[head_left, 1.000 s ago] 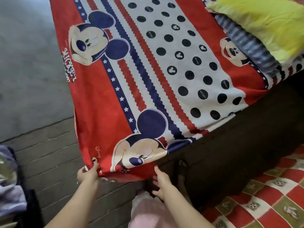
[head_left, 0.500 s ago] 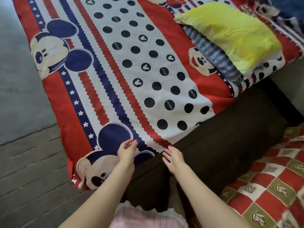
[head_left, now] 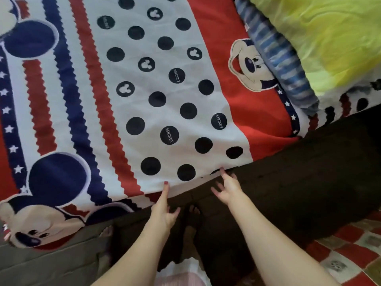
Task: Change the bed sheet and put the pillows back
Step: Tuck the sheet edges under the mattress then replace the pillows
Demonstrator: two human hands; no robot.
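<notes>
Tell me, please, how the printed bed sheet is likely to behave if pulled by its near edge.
Probably floppy: the bed sheet drapes over the dark bed side. It looks thin, so likely light. Pulling may drag the yellow pillow lying on it.

Just past the right hand (head_left: 226, 188) and stretching away to its right, a dark brown bed base (head_left: 299, 174), plain and matt, deep in shadow. Below and left of the left hand (head_left: 165, 211), a grey surface (head_left: 51, 267) crossed by long straight seams like brickwork; floor or wall, hard to tell. Low and well to the right of the right hand, a checked covering (head_left: 346, 252) in red, cream and olive squares, small blurred motifs in the pale ones. Soft, even, rather dim light throughout, without sharp shadows.
</notes>
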